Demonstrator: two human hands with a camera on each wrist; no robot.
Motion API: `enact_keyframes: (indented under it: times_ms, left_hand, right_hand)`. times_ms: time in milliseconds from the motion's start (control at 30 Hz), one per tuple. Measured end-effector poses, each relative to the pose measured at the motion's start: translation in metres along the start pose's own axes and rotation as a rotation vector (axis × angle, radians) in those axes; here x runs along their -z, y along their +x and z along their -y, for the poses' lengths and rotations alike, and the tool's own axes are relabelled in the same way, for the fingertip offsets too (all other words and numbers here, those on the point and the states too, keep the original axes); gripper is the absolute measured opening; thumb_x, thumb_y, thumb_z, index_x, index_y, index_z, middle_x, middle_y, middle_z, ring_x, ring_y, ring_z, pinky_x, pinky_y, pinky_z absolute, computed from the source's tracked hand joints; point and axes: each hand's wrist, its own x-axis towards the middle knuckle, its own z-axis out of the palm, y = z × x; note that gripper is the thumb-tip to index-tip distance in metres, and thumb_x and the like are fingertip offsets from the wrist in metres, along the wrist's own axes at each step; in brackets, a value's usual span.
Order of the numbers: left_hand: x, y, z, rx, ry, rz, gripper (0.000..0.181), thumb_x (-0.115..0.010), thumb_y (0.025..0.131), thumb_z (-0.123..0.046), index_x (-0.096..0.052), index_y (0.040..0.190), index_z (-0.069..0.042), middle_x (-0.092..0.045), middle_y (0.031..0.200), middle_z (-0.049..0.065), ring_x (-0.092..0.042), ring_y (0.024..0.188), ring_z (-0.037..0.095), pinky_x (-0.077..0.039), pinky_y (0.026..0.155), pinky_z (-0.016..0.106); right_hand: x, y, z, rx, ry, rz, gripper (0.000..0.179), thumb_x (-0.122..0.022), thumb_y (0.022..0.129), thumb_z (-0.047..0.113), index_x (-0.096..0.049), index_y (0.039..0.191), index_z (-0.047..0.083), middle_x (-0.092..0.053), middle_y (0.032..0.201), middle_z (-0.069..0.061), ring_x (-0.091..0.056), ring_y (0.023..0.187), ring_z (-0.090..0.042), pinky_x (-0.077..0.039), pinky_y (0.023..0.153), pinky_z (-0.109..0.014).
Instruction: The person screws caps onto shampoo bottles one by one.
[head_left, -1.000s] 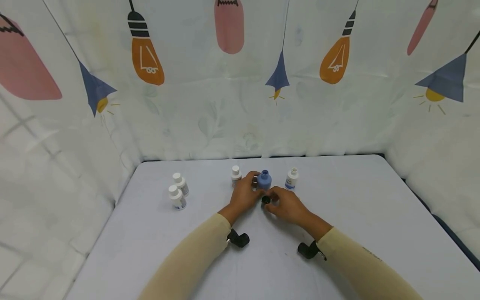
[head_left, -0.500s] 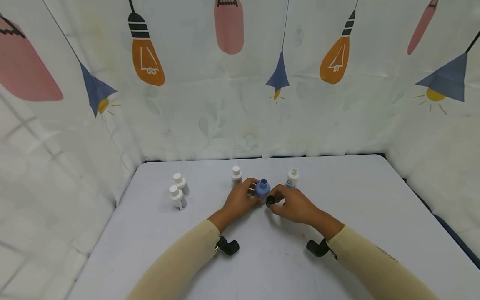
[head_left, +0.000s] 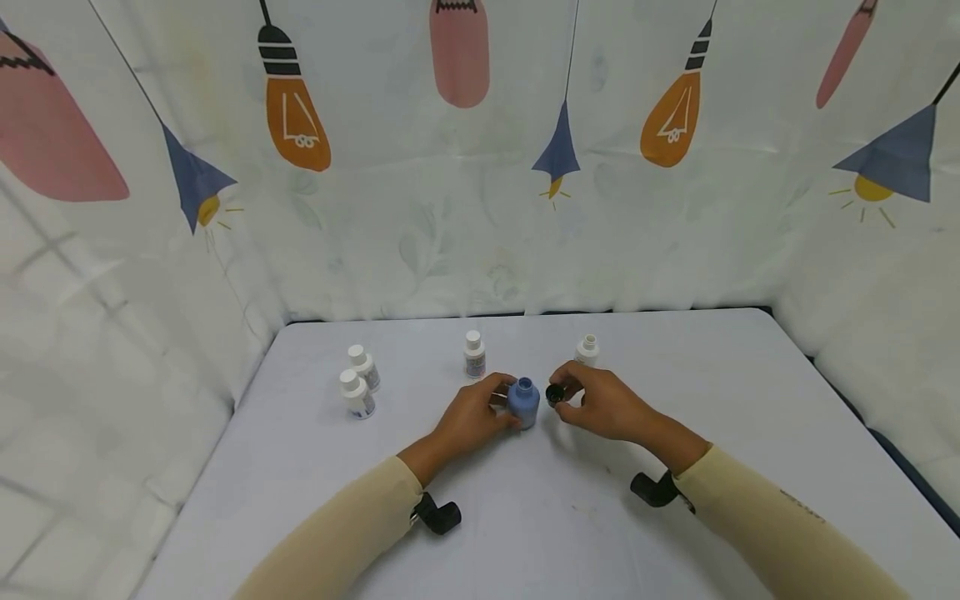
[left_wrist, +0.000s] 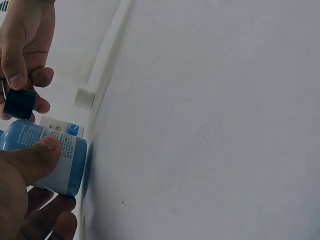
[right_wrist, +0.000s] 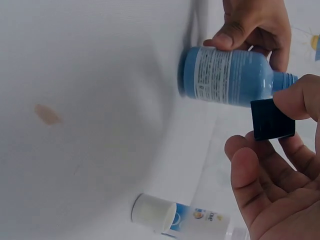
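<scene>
My left hand [head_left: 476, 410] grips a blue bottle [head_left: 523, 404] round its body, thumb across the printed label in the left wrist view. The bottle stands upright with its neck uncovered; screw threads [right_wrist: 289, 80] show in the right wrist view. Just to the right, my right hand [head_left: 603, 404] pinches a dark cap [right_wrist: 271, 120] between thumb and fingers, apart from the bottle's mouth. Behind that hand is an uncapped white bottle [head_left: 588, 348], its lower part hidden. A loose white cap [right_wrist: 150, 212] sits on the table by this bottle in the right wrist view.
One capped white bottle [head_left: 474, 357] stands behind my left hand. Two more, a rear bottle [head_left: 363, 365] and a front bottle [head_left: 356, 396], stand close together at the left of the white table [head_left: 510, 533]. A printed cloth wall [head_left: 465, 225] rises behind the table's far edge.
My left hand has drawn the blue bottle nearer to me, away from the back bottles. My right hand has moved to the right with the dark cap, widening the gap from the bottle.
</scene>
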Motion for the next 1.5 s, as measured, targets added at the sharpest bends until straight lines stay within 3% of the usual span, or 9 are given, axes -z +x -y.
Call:
enact_keyframes:
  times_ms: [367,700,1133,1500]
  left_hand:
    - [-0.006,-0.016,0.001,-0.051,0.038,0.047,0.062,-0.087,0.085,-0.023,-0.056,0.138,-0.017,-0.068,0.126,-0.003,-0.066,0.11,0.011,-0.053,0.085,0.029]
    - [-0.006,-0.013,0.0,-0.041,0.074,0.101,0.069,-0.089,0.083,-0.017,-0.052,0.141,-0.021,-0.066,0.131,-0.002,-0.064,0.113,0.011,-0.053,0.089,0.031]
    - [-0.006,-0.012,0.001,-0.065,0.107,0.095,0.068,-0.088,0.083,-0.017,-0.049,0.138,-0.023,-0.07,0.127,0.001,-0.067,0.111,0.011,-0.053,0.089,0.035]
    - [-0.006,-0.011,0.001,-0.065,0.153,0.097,0.068,-0.088,0.083,-0.018,-0.049,0.139,-0.021,-0.071,0.125,0.002,-0.067,0.11,0.012,-0.053,0.092,0.037]
  right_hand:
    - [0.001,-0.009,-0.004,0.026,0.034,0.007,0.033,-0.075,0.091,0.013,-0.062,0.121,0.011,-0.067,0.112,0.005,-0.064,0.095,-0.01,-0.054,0.077,-0.032]
    - [-0.002,-0.01,-0.004,0.046,0.029,-0.014,0.033,-0.076,0.091,0.013,-0.064,0.122,0.014,-0.067,0.111,0.009,-0.062,0.095,-0.01,-0.052,0.077,-0.034]
    - [-0.005,-0.003,0.005,0.085,-0.002,-0.02,0.033,-0.077,0.092,0.015,-0.066,0.123,0.015,-0.066,0.114,0.008,-0.062,0.097,-0.011,-0.051,0.083,-0.039]
    - [-0.004,0.0,0.014,0.121,0.023,-0.064,0.034,-0.078,0.091,0.014,-0.067,0.124,0.011,-0.064,0.109,0.007,-0.061,0.096,-0.018,-0.053,0.078,-0.034]
